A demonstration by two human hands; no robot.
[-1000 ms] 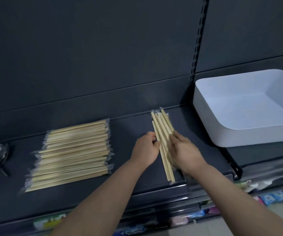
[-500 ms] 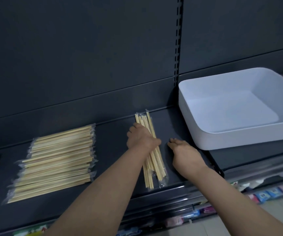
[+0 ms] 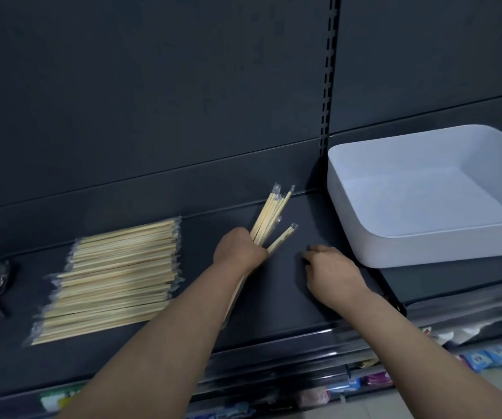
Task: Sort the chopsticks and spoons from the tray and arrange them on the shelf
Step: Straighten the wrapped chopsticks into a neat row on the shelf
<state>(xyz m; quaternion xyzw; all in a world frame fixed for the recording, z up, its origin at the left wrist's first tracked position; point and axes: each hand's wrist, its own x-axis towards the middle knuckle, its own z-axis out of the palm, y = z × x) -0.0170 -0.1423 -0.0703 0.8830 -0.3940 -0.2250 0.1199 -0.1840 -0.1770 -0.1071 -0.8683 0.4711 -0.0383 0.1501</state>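
I see my left fingers (image 3: 257, 252) clenched round plastic-wrapped pale wooden chopsticks (image 3: 269, 219), right fingers (image 3: 314, 252) just beside, curled, empty.

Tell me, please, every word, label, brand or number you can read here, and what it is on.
Nothing here can be read.
Blue packets under the shelf: print too blurred to read.
Green-and-white packet at lower left: too blurred to read.
Chopsticks and tray: no print shows.
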